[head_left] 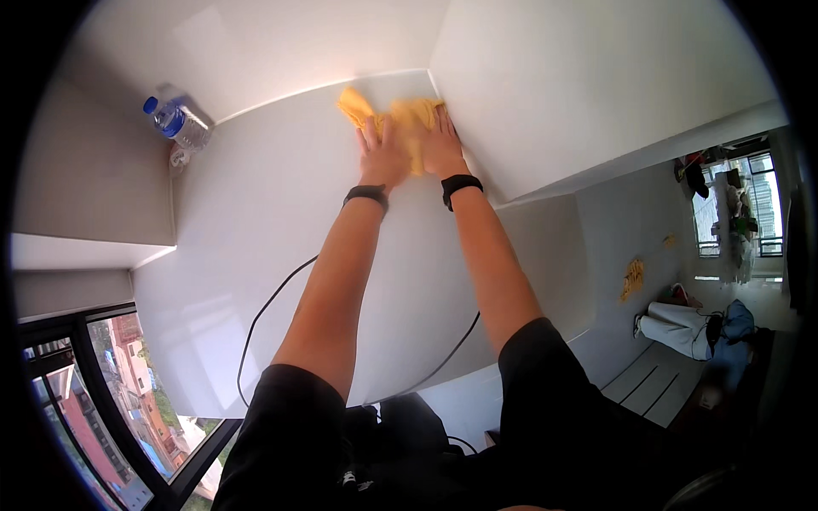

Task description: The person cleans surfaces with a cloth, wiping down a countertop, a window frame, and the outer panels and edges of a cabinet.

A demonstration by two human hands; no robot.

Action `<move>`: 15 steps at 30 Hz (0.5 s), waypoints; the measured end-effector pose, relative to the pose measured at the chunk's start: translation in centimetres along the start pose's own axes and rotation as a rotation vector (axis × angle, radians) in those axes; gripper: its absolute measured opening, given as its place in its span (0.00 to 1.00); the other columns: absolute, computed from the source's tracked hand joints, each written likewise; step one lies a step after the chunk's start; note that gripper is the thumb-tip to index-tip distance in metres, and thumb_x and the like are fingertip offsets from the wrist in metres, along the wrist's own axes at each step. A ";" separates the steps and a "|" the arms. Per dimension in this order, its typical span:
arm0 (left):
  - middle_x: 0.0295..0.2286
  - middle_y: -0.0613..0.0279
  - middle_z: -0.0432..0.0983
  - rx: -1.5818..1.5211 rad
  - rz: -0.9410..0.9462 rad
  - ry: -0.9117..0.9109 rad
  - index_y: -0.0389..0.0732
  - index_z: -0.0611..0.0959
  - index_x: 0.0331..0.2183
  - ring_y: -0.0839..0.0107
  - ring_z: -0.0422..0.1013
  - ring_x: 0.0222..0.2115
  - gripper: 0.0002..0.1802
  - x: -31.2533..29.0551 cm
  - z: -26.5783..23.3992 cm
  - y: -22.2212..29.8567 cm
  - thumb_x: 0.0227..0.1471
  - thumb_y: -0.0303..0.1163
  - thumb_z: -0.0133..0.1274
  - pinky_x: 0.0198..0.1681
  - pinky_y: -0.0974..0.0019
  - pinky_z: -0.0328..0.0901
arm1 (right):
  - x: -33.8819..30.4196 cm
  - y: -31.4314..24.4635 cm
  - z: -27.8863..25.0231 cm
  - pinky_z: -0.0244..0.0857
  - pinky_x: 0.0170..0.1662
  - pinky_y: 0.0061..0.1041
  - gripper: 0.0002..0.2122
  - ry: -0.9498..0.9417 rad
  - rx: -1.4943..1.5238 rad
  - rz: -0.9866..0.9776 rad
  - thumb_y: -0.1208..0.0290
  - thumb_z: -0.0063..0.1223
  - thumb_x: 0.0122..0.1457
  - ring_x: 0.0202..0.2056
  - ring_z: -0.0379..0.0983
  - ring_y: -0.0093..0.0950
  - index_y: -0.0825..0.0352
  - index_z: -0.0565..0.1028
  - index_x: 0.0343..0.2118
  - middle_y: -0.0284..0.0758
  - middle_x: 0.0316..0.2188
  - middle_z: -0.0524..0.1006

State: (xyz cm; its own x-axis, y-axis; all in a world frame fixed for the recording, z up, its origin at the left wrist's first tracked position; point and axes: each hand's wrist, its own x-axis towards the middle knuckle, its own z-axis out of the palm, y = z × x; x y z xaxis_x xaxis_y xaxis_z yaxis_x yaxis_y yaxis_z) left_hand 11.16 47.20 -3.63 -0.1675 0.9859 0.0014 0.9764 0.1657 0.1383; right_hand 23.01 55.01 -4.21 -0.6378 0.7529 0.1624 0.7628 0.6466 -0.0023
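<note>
A crumpled yellow cloth [409, 117] lies on the pale, smooth surface [281, 196], close to its far edge and the corner beside a white panel. Both my arms stretch forward to it. My left hand [383, 158] presses down at the cloth's left part, fingers spread and extended. At its right end, my right hand [442, 152] rests with fingers stretched forward, near the white panel. Folds of cloth show between the two hands; the thumbs are not clear. Dark bands circle both wrists.
A clear bottle with a blue cap [175, 122] is at the upper left. A black cable [264, 305] loops under my arms. Windows [141, 375] are at lower left. On the right are another yellow cloth [632, 279] and another person in light trousers [677, 329].
</note>
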 end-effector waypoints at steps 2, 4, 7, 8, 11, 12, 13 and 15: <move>0.63 0.55 0.41 -0.001 0.019 -0.006 0.41 0.59 0.60 0.41 0.32 0.62 0.31 -2.1 0.5 1.4 0.58 0.44 0.32 0.62 0.38 0.30 | -2.8 0.2 -0.4 0.39 0.66 0.37 0.21 0.016 -0.038 0.000 0.63 0.42 0.58 0.64 0.44 0.44 0.58 0.67 0.55 0.49 0.60 0.56; 0.63 0.55 0.41 -0.049 0.053 -0.040 0.40 0.59 0.60 0.42 0.32 0.63 0.31 -5.0 0.4 2.9 0.58 0.44 0.33 0.63 0.38 0.30 | -6.2 0.1 -1.1 0.37 0.66 0.37 0.22 -0.048 -0.039 0.006 0.64 0.41 0.59 0.64 0.43 0.43 0.60 0.65 0.57 0.48 0.61 0.55; 0.63 0.55 0.41 -0.165 0.081 -0.032 0.39 0.60 0.59 0.43 0.32 0.63 0.31 -9.2 -0.3 4.5 0.58 0.43 0.34 0.63 0.39 0.31 | -10.9 -0.8 -2.9 0.36 0.66 0.37 0.23 -0.176 -0.225 0.003 0.64 0.42 0.58 0.65 0.43 0.44 0.63 0.63 0.58 0.48 0.61 0.54; 0.62 0.54 0.42 -0.119 0.124 -0.107 0.39 0.61 0.59 0.43 0.32 0.63 0.30 -10.3 -0.9 5.4 0.58 0.43 0.35 0.63 0.40 0.32 | -12.4 -0.7 -3.7 0.33 0.66 0.39 0.26 -0.230 -0.210 0.015 0.64 0.43 0.57 0.65 0.41 0.44 0.64 0.61 0.59 0.49 0.62 0.53; 0.62 0.54 0.44 -0.107 0.174 0.031 0.39 0.62 0.58 0.44 0.33 0.63 0.30 -15.0 0.9 6.7 0.58 0.43 0.36 0.63 0.40 0.33 | -17.3 -1.9 -5.8 0.29 0.66 0.43 0.27 -0.275 -0.184 0.044 0.63 0.45 0.56 0.65 0.39 0.44 0.64 0.59 0.60 0.49 0.62 0.51; 0.60 0.53 0.47 -0.136 0.221 0.103 0.38 0.65 0.56 0.44 0.36 0.62 0.29 -16.5 1.5 7.0 0.57 0.43 0.37 0.62 0.39 0.36 | -19.0 -2.4 -7.1 0.27 0.65 0.46 0.28 -0.346 -0.161 0.056 0.63 0.44 0.57 0.66 0.37 0.44 0.64 0.58 0.61 0.49 0.63 0.50; 0.60 0.53 0.47 -0.150 0.218 0.106 0.38 0.65 0.56 0.44 0.36 0.62 0.29 -17.8 1.6 7.7 0.57 0.43 0.37 0.62 0.39 0.36 | -21.0 -1.9 -7.1 0.27 0.65 0.46 0.28 -0.352 -0.174 0.054 0.63 0.44 0.57 0.66 0.37 0.44 0.64 0.58 0.61 0.49 0.63 0.50; 0.59 0.52 0.51 -0.168 0.369 0.159 0.37 0.69 0.53 0.44 0.40 0.62 0.28 -20.7 1.5 9.6 0.55 0.43 0.39 0.61 0.38 0.40 | -25.5 -0.9 -6.9 0.27 0.66 0.46 0.27 -0.266 -0.124 0.061 0.62 0.43 0.59 0.65 0.37 0.46 0.65 0.57 0.61 0.49 0.63 0.50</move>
State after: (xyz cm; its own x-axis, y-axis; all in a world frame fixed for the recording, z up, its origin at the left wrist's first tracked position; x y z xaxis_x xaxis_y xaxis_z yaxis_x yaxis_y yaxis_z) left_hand 24.18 28.44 -3.82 0.1568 0.9602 0.2311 0.9414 -0.2161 0.2590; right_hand 39.35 34.34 -1.52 -0.5837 0.8059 -0.0989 0.7971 0.5920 0.1191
